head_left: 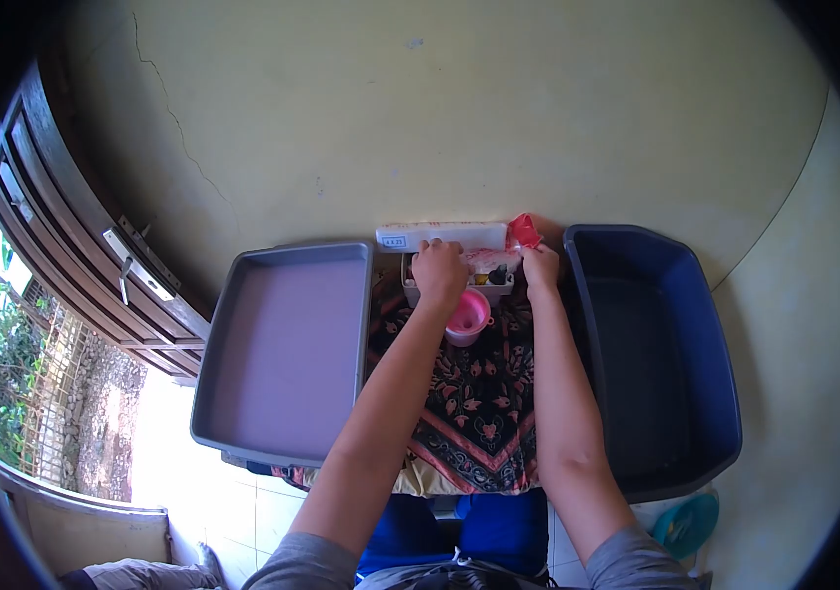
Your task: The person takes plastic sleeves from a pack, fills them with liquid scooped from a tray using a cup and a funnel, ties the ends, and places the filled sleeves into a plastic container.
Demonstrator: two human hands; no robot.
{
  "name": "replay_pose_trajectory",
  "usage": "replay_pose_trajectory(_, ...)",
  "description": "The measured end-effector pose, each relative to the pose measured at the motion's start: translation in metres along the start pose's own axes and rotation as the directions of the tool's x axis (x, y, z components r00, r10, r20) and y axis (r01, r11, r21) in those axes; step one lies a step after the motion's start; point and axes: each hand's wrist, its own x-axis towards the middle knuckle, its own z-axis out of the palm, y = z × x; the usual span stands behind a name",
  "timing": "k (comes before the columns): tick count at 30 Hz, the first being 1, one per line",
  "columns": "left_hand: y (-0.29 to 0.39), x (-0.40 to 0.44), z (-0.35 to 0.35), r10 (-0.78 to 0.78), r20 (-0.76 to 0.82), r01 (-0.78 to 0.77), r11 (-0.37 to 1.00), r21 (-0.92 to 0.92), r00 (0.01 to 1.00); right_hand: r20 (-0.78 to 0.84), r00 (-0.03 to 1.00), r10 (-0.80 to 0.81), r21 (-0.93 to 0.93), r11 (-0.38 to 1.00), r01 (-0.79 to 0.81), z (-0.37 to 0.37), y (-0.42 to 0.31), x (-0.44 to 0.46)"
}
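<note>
My right hand [540, 267] is closed on the edge of a crumpled clear-and-red plastic packet [524, 232] at the back of the table. My left hand [439, 267] hangs over a small white basket [482, 289], its fingers curled; whatever they hold is hidden beneath them. Inside the basket lie small items, among them a dark one and a yellow one. Behind both hands, against the wall, rests a long white pack [445, 236] with a small label. In front of the basket, by my left wrist, stands a pink cup [467, 313].
A grey tray [366, 324] with a pale lilac inside stands on the left. To the right is a deep dark-blue tub [730, 393]. A patterned cloth [484, 403] covers the table between them. An open door [110, 226] and another person's leg [150, 573] are at far left.
</note>
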Motion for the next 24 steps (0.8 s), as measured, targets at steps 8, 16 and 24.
replay_pose_trajectory(8, -0.004, 0.018, 0.019, -0.01, -0.014, 0.01, 1.0, -0.001, 1.0, 0.173, 0.969, 0.178, 0.31, 0.924, -0.225, 0.0, 0.01, 0.012)
replay_pose_trajectory(16, 0.002, 0.024, 0.014, -0.07, -0.015, 0.069, 0.996, -0.063, 0.997, 0.372, 0.912, 0.172, 0.159, 0.957, -0.245, -0.009, -0.006, -0.006)
replay_pose_trajectory(24, 0.0, 0.033, 0.02, -0.098, -0.056, 0.089, 0.985, -0.145, 0.994, 0.151, 0.983, 0.103, 0.082, 0.99, -0.116, 0.008, -0.002, 0.007)
